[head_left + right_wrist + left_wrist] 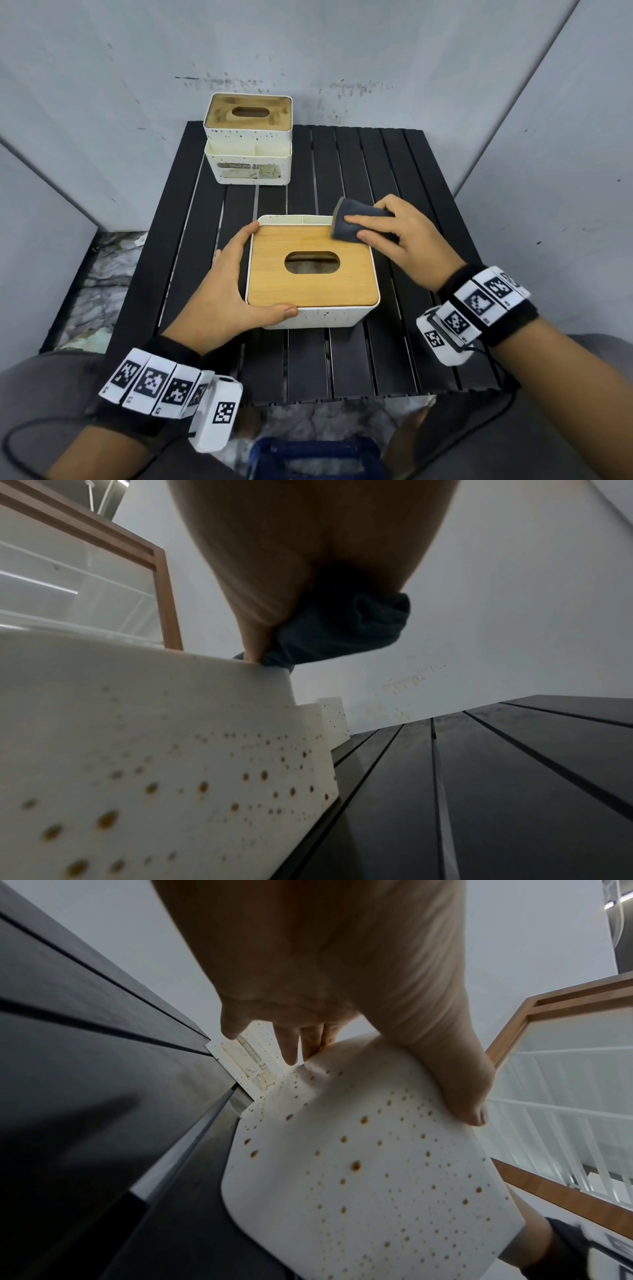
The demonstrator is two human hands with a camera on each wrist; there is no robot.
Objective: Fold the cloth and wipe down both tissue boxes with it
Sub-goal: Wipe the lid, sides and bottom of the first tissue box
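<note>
The near tissue box, white and speckled with a clean wooden lid, sits mid-table. My left hand grips its left side, thumb on the front rim and fingers at the far left corner; the left wrist view shows the thumb on the box. My right hand holds a folded dark grey cloth and presses it on the lid's far right corner. In the right wrist view the cloth bulges from under the palm above the box. The second tissue box, with a stained lid, stands at the back left.
The black slatted table lies bare to the right of and in front of the near box. Grey walls close in behind and at both sides. A blue object sits low by my knees, marbled floor at the left.
</note>
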